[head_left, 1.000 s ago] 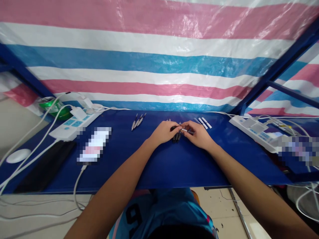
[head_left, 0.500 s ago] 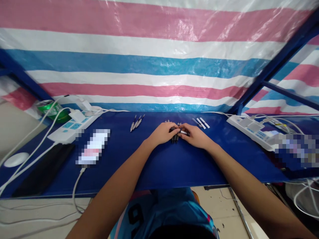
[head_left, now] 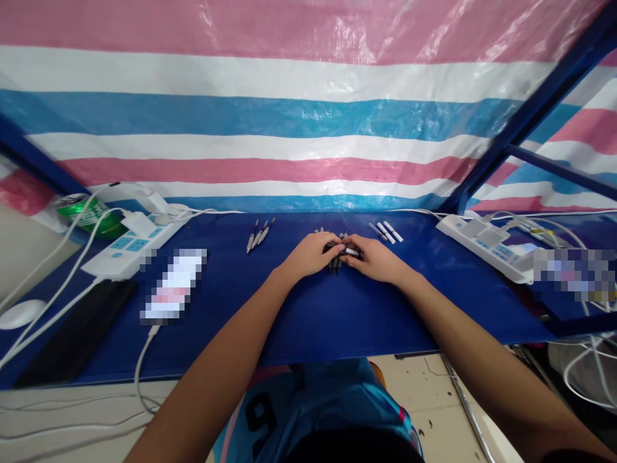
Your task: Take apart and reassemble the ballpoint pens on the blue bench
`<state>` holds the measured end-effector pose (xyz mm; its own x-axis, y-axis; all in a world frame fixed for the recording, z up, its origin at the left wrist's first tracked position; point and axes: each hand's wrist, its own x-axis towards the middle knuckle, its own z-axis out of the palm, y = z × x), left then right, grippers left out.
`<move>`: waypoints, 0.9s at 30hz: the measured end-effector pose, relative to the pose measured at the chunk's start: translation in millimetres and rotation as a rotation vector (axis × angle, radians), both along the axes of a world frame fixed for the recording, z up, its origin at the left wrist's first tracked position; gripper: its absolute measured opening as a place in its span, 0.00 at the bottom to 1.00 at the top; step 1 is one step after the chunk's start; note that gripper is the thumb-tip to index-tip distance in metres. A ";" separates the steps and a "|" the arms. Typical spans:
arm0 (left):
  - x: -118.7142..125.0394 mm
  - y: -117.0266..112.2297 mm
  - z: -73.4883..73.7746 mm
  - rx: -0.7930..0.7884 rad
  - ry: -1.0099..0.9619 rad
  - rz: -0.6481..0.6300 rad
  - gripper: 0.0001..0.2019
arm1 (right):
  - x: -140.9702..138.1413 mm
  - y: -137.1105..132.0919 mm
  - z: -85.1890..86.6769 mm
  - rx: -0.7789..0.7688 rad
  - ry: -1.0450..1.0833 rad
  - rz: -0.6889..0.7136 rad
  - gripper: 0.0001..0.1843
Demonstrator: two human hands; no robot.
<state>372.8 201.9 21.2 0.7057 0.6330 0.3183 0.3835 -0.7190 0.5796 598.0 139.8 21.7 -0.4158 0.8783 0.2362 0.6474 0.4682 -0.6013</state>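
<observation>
My left hand (head_left: 311, 254) and my right hand (head_left: 375, 258) meet near the middle of the blue table, both with fingers closed. Between them lies a pen (head_left: 351, 251) with a white barrel and a dark end. The right fingers grip its white part, and the left fingers pinch at the dark end; fingers hide much of it. Several dark pens (head_left: 334, 265) lie under the hands, partly covered. To the left rest several slim grey pen parts (head_left: 260, 235) with dark tips. White pen-like pieces (head_left: 389, 232) lie at the right, beside a thinner dark-tipped one.
Power strips (head_left: 120, 249) with plugs and white cables stand at both sides. On the left are a green can (head_left: 91, 215), a phone (head_left: 176, 283) on a cable, a black flat item (head_left: 77, 334) and a white mouse-like object (head_left: 22, 314). A striped sheet (head_left: 289, 116) hangs behind the table.
The view has shifted slightly. Both hands stay together around the pen, with only small finger movement; the pens on the table lie as before.
</observation>
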 end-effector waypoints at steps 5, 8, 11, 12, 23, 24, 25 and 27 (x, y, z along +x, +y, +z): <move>-0.2 0.6 -0.5 0.017 -0.009 -0.011 0.12 | -0.2 -0.4 0.5 0.001 0.000 -0.001 0.17; -0.7 1.2 -1.9 0.041 0.004 -0.020 0.11 | -0.4 -0.8 1.1 0.011 -0.020 -0.003 0.15; -1.3 1.6 -3.8 0.071 0.017 -0.037 0.10 | 0.0 -0.4 0.7 0.013 -0.040 -0.001 0.12; -1.4 1.7 -4.2 0.077 0.021 -0.039 0.10 | 0.3 -0.1 0.3 0.012 -0.042 0.000 0.12; -1.6 2.6 -1.8 0.110 0.075 -0.072 0.11 | 8.3 13.0 -7.9 -0.063 0.081 0.017 0.14; -1.4 2.6 -1.4 0.114 0.080 -0.074 0.12 | 10.1 16.4 -9.5 -0.099 0.129 0.011 0.15; -1.2 2.5 -1.1 0.119 0.085 -0.071 0.13 | 11.8 19.6 -11.2 -0.147 0.184 0.005 0.16; -1.1 2.1 -1.0 0.124 0.091 -0.054 0.15 | 14.4 24.8 -14.1 -0.229 0.284 -0.016 0.19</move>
